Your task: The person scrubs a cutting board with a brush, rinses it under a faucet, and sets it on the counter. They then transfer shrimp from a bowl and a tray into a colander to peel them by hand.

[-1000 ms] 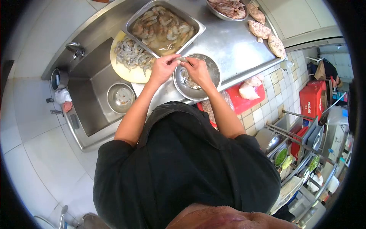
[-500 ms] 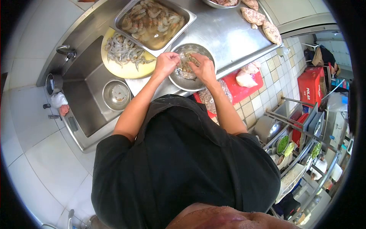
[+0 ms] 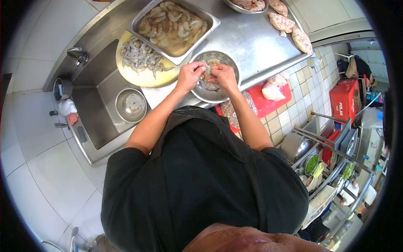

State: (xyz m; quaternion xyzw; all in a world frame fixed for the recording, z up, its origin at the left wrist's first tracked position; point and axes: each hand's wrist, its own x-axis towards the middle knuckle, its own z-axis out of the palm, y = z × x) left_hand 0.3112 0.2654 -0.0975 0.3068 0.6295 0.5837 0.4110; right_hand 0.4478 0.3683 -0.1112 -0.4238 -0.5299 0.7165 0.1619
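Note:
Over the perforated steel colander [image 3: 231, 61], my left hand [image 3: 190, 76] and my right hand [image 3: 224, 78] meet with fingertips pinched. A greyish shrimp [image 3: 208, 72] is held between them. Shells and shrimp pieces [image 3: 208, 85] lie below in the colander, partly hidden by the hands. Left of it, a pile of grey shrimp [image 3: 140, 57] rests on a round yellow cutting board [image 3: 126, 76]. Behind stands a rectangular steel pan [image 3: 214, 22] with whole shrimp [image 3: 172, 23] in cloudy liquid.
A steel bowl [image 3: 121, 112] sits in the sink [image 3: 97, 94] at the left, below a faucet [image 3: 77, 53]. Pale meat pieces [image 3: 282, 23] and a bowl of meat [image 3: 247, 9] occupy the counter's far right. Beyond its edge, a red board [image 3: 264, 107] carries raw meat [image 3: 273, 90] and a bag.
The right hand has come closer to the left one, up from the shrimp pieces in the colander. A shrimp now shows between the fingertips. The whole view has shifted slightly.

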